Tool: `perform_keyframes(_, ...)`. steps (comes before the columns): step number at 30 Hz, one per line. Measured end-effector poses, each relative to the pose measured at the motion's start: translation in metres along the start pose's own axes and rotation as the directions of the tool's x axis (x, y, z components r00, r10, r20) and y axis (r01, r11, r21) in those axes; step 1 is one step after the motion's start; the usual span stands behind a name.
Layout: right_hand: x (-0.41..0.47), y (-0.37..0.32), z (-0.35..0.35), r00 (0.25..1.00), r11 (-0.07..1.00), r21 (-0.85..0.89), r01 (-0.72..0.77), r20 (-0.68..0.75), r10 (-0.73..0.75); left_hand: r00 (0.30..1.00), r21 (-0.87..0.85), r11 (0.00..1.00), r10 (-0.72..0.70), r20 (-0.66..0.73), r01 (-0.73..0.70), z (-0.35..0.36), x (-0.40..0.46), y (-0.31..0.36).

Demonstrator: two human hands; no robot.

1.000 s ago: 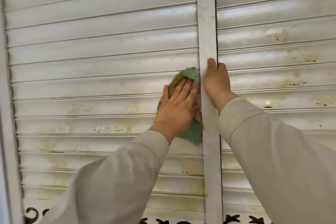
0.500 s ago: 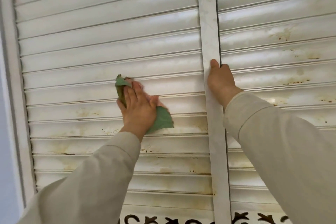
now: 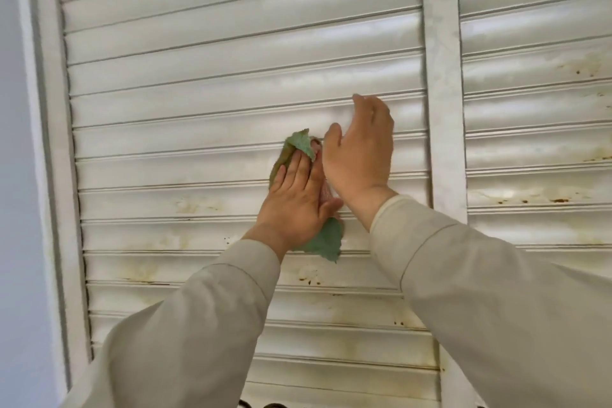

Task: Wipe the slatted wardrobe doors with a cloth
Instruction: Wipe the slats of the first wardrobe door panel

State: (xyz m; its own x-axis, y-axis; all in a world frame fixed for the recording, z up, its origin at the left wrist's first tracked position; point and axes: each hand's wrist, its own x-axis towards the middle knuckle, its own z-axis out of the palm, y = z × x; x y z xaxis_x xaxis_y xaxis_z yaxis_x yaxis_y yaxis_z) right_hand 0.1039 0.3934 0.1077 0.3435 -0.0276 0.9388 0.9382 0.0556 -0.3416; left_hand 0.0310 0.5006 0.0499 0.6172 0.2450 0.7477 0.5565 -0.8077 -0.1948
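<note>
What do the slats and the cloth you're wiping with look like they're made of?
Slats: look like white-painted wood or moulded plastic, which of the two I can't tell. Satin sheen with soft highlights, beaded edges, brownish stains and specks lower down.
Cloth: soft green fabric, possibly microfibre. Matte, limp, crumpled under the left hand.

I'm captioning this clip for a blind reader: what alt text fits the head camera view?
A person's left hand presses a green cloth flat against a white slatted wardrobe door, while the right hand hovers beside it with fingers loosely curled. Brownish stains mark the lower slats, and both sleeves are pale beige.
</note>
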Motion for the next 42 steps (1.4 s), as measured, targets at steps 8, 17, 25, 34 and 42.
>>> perform_keyframes(8,-0.003,-0.035,0.067,0.992,0.993,-0.048,0.112,0.063,-0.109,0.998,0.000,1.000,-0.029,-0.054,0.029,0.006,-0.013,-0.070)
perform_keyframes(17,-0.029,-0.067,0.150,0.963,0.901,-0.399,0.169,0.261,-0.065,0.964,-0.070,0.972,-0.232,-0.127,0.225,0.009,-0.057,-0.218)
perform_keyframes(25,-0.042,-0.080,0.163,0.948,0.809,-0.566,0.157,0.316,0.037,0.822,-0.401,0.793,-0.550,-0.148,0.459,-0.010,-0.109,-0.344)
perform_keyframes(34,-0.042,-0.085,0.160,0.930,0.808,-0.575,0.127,0.353,0.105,0.620,-0.706,0.556,-0.756,-0.209,0.439,-0.033,-0.102,-0.355)
perform_keyframes(42,-0.042,-0.081,0.163,0.934,0.799,-0.587,0.127,0.343,0.103,0.701,-0.524,0.714,-0.658,-0.275,0.465,-0.039,-0.103,-0.353)
